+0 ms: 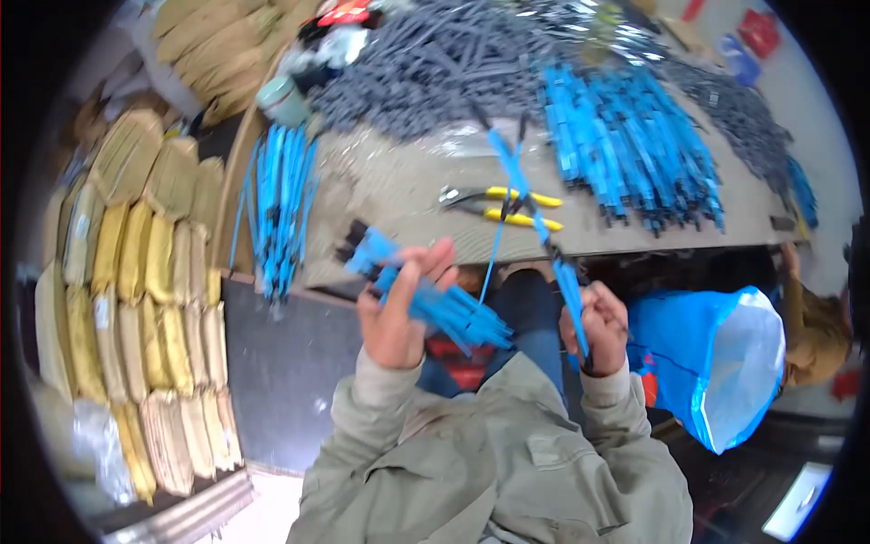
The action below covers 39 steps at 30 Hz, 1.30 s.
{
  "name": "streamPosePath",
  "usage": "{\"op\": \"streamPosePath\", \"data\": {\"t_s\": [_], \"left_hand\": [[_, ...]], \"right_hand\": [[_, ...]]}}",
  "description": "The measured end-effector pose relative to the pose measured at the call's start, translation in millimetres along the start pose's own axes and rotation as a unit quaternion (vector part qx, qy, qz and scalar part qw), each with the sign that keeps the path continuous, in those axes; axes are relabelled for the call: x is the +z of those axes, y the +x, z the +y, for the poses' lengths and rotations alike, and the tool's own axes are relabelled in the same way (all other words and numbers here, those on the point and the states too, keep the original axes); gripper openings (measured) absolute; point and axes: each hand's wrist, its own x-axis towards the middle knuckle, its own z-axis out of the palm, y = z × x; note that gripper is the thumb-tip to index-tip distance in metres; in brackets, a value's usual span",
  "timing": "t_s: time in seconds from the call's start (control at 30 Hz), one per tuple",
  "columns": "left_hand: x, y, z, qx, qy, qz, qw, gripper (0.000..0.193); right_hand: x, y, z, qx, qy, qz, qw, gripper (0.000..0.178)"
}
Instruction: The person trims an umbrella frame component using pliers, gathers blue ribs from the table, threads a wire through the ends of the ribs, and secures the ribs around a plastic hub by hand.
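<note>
- Two bare hands are raised in front of the person's chest, both wrapped around blue plastic pieces.
- Left hand [397, 308] is clamped around a bundle of blue plastic pieces [426, 295], fingers curled over the top; the bundle sticks out on both sides of the fist, slanting down to the right.
- Right hand [598, 328] is closed in a fist on a single blue compass-like piece [535, 218], which rises up and to the left from the fist, its thin legs crossing above the table edge.
- Yellow-handled pliers [503, 207] lie on the worktable [399, 181], just behind the raised single piece.
- More blue pieces lie in a wide heap [625, 145] on the right of the table, and another batch [276, 208] hangs over its left edge.
- A large pile of grey pieces [435, 63] covers the far part of the table.
- A blue plastic bag [716, 358] stands open to the right of the right hand, below the table.
- Stacked tan bundles [154, 299] fill the left side of the view.
</note>
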Motion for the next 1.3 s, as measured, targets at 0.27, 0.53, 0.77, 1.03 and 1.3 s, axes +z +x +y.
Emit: {"op": "streamPosePath", "data": {"t_s": [0.27,0.53,0.77,1.03,1.3], "left_hand": [[-3,-11,-8,-0.01,-0.137,0.04,0.99,0.018],[-5,-14,-13,0.092,0.012,0.116,0.989,0.02],[-7,-22,5,0.037,0.009,-0.01,0.999,0.022],[13,-41,10,0.056,-0.062,-0.142,0.986,0.014],[15,-63,17,0.006,0.099,-0.082,0.992,0.019]], "right_hand": [[35,-15,30,0.178,-0.038,-0.074,0.98,0.01],[29,-10,34,0.127,-0.066,-0.081,0.986,0.014],[9,1,29,0.09,-0.151,-0.101,0.979,0.012],[-63,129,-47,-0.194,-0.479,0.006,0.856,0.009],[-141,251,-41,-0.08,-0.866,0.14,0.473,0.023]]}}
